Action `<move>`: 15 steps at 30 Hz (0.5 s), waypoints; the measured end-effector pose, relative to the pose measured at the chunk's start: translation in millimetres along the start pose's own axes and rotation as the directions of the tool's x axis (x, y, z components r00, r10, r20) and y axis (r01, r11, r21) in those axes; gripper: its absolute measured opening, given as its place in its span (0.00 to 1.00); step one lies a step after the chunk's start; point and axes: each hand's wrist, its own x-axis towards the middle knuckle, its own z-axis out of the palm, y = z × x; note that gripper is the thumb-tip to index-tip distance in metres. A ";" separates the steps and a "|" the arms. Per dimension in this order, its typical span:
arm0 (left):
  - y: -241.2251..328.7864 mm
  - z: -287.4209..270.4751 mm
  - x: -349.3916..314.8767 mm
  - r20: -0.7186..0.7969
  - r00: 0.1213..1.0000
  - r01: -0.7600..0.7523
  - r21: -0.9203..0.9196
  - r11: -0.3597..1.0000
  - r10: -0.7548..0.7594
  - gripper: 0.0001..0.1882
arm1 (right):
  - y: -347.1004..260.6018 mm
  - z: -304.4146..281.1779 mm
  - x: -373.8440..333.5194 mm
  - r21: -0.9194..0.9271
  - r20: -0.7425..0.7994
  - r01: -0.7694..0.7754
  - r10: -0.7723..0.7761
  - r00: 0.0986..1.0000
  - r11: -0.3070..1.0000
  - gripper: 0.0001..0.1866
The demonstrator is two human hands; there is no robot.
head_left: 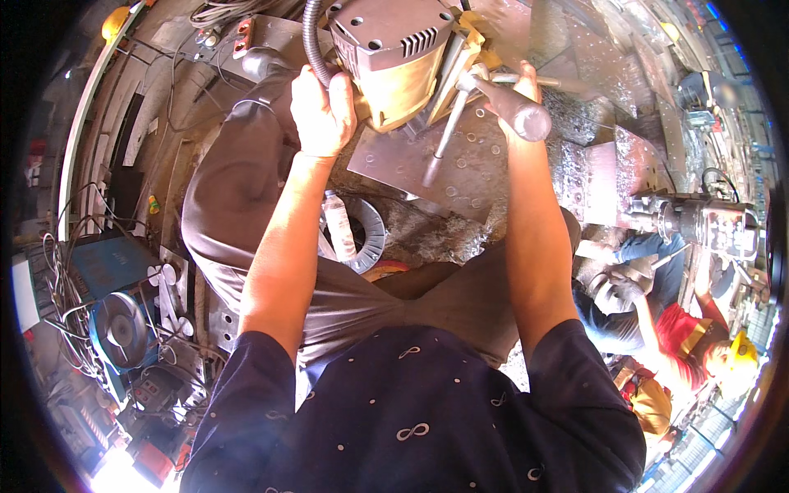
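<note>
A magnetic drill (399,82) with a dark top and yellow body stands at the far edge of a steel plate (386,160). My left hand (325,111) is closed at the drill's left side, around the lower end of a grey corrugated hose (312,33); its fingertips are partly hidden. On the drill's right is a spoked feed handle (477,78) with thick round grips. My right hand (523,94) is closed at the handle, its fingers partly hidden behind the nearest grip (530,122). Several small ring shapes (483,150) dot the plate.
Between my legs lie a clear bottle (339,222) and a black ring-shaped reel (370,234). Metal shavings cover the plates at right. A blue machine (123,329) and tangled cables are at left. A co-worker in a yellow helmet (744,355) works beside another machine (707,226).
</note>
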 end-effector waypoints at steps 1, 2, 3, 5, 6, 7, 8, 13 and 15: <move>-0.7 1.1 -0.4 -0.009 1.000 0.011 -0.010 1.000 -0.011 0.11 | 0.3 -2.5 0.4 0.012 0.003 0.002 -0.002 1.000 1.000 0.41; -1.0 2.9 -0.5 -0.018 1.000 0.022 -0.021 1.000 -0.022 0.11 | -3.1 -3.8 4.2 0.079 0.020 -0.053 0.052 0.998 0.995 0.42; -1.3 4.3 -0.8 -0.025 0.999 0.030 -0.031 0.999 -0.031 0.10 | -4.0 -5.5 4.8 0.129 0.051 -0.087 0.081 0.995 0.988 0.42; -0.1 6.1 -4.5 -0.049 0.998 0.040 -0.017 0.999 -0.041 0.11 | -2.7 -8.4 4.5 0.204 0.127 -0.143 0.118 0.985 0.969 0.43; -0.2 5.8 -4.2 -0.059 0.998 0.028 -0.004 1.000 -0.029 0.11 | -0.9 -5.6 4.0 0.179 0.126 -0.115 0.093 0.988 0.977 0.43; -0.2 6.1 -4.0 -0.069 0.998 0.017 0.010 1.000 -0.016 0.11 | 0.5 -3.8 2.7 0.153 0.124 -0.087 0.068 0.990 0.984 0.44; 0.2 7.6 -3.9 -0.073 0.997 0.006 0.015 1.000 -0.005 0.12 | 5.4 0.5 1.3 0.069 0.079 -0.017 0.011 0.997 0.997 0.45; -2.8 7.3 0.1 -0.061 0.993 -0.101 0.012 0.995 0.101 0.12 | 10.8 4.9 -4.5 -0.018 0.016 0.054 -0.054 0.998 0.998 0.51; -2.0 8.3 -0.2 -0.065 0.993 -0.100 0.009 0.995 0.101 0.12 | 8.8 5.6 -1.7 -0.107 0.006 0.124 -0.124 0.992 0.986 0.46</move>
